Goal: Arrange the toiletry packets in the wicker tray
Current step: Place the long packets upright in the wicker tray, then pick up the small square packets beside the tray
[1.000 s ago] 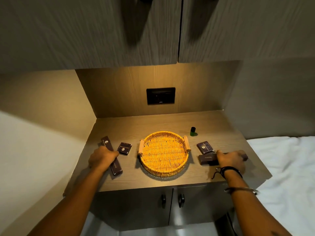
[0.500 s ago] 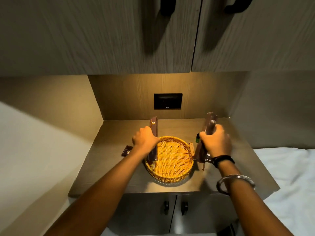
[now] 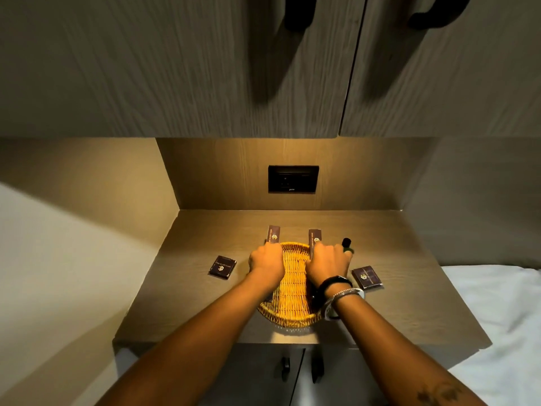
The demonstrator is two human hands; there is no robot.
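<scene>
A round yellow wicker tray (image 3: 292, 291) sits mid-counter. My left hand (image 3: 265, 261) is shut on a long dark packet (image 3: 273, 234) laid along the tray's left side, its far end sticking out past the rim. My right hand (image 3: 327, 263) is shut on a second long dark packet (image 3: 315, 237) along the tray's right side, also reaching past the far rim. A small square dark packet (image 3: 222, 267) lies on the counter left of the tray. Another square packet (image 3: 367, 277) lies to the right.
A small dark bottle with a green base (image 3: 347, 244) stands just behind my right hand. A black wall socket (image 3: 293, 179) is set in the back panel. Upper cabinet doors (image 3: 234, 68) hang overhead. White bedding (image 3: 497, 317) lies to the right of the counter (image 3: 181, 303).
Both hands lifted the long packets off the counter, held them upright over the tray, and have now lowered them flat onto the tray's left and right sides.
</scene>
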